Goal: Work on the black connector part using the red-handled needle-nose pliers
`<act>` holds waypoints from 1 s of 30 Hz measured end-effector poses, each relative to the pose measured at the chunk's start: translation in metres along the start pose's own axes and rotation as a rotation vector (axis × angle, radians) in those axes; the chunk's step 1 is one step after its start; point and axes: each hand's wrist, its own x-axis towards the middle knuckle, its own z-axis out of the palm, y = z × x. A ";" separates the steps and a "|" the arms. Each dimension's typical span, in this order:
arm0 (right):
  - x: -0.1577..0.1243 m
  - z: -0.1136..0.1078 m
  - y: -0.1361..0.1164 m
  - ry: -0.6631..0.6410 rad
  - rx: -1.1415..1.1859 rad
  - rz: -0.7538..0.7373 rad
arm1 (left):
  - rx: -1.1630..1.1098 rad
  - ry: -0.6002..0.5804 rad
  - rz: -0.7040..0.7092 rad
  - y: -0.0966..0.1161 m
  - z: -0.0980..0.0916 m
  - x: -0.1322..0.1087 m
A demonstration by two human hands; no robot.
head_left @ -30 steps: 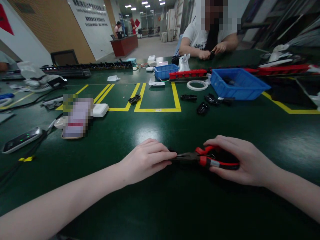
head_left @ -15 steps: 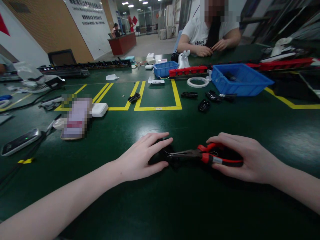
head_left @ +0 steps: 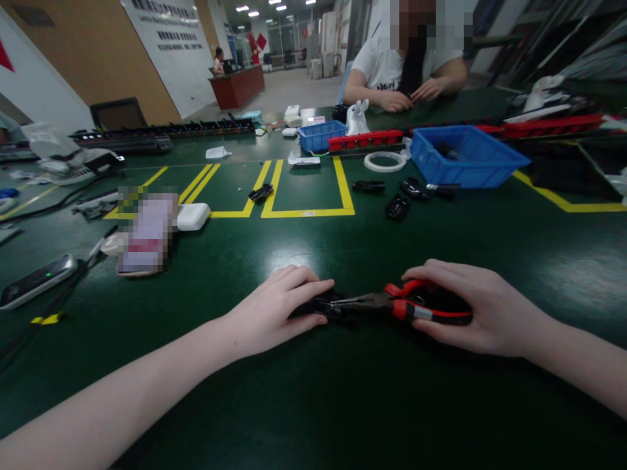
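Note:
My left hand (head_left: 279, 310) is closed around a small black part (head_left: 337, 308), fingers on its far side and thumb on its near side. Much of that part is hidden under the hand, and its kind cannot be made out. From the right, my right hand (head_left: 490, 310) grips the red and black handles of long-nose pliers (head_left: 434, 315). Their slim dark jaws point left, and the tips reach the black part just beside my left fingertips.
Beyond my hands lie several black parts (head_left: 398, 206), a white tape roll (head_left: 385, 161) and two blue bins (head_left: 467, 156). A phone (head_left: 149, 232), a white case (head_left: 192, 217) and cables (head_left: 81, 274) are at left. Across the table sits a person (head_left: 401, 72).
My left fingers have come down and closed more tightly on the black part. The pliers have stayed nearly in place, and the whole view has shifted slightly.

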 end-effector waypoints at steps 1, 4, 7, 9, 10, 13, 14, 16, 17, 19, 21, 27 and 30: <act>0.000 0.000 0.000 0.000 0.007 0.003 | -0.006 0.001 -0.011 0.000 0.000 0.000; 0.000 0.000 0.000 -0.007 0.035 0.014 | -0.024 -0.017 -0.046 -0.001 0.000 0.000; 0.001 0.000 0.000 -0.010 0.050 0.024 | -0.040 -0.033 -0.074 0.000 0.000 -0.001; 0.000 0.000 0.001 -0.011 0.056 0.032 | -0.047 -0.034 -0.088 0.001 -0.001 -0.001; 0.000 0.000 0.001 -0.015 0.057 0.035 | -0.048 -0.034 -0.091 0.001 -0.001 0.000; 0.000 -0.001 0.002 -0.033 0.064 0.039 | -0.045 -0.030 -0.095 0.003 -0.002 0.000; 0.000 -0.001 0.002 -0.037 0.064 0.039 | -0.044 -0.030 -0.095 0.003 -0.002 0.001; 0.001 -0.001 0.002 -0.040 0.067 0.037 | -0.040 -0.028 -0.098 0.003 -0.002 0.001; 0.001 -0.001 0.002 -0.038 0.069 0.034 | -0.037 -0.026 -0.097 0.003 -0.002 0.002; 0.001 0.000 0.001 -0.038 0.072 0.025 | -0.030 -0.018 -0.086 0.003 -0.001 0.002; 0.002 0.001 0.001 -0.043 0.071 0.017 | -0.024 -0.010 -0.078 0.003 -0.001 0.002; 0.002 0.001 0.000 -0.040 0.043 0.011 | -0.010 0.002 -0.059 0.003 0.000 0.003; 0.002 0.002 0.000 -0.042 0.034 0.006 | -0.003 0.003 -0.058 0.003 0.000 0.003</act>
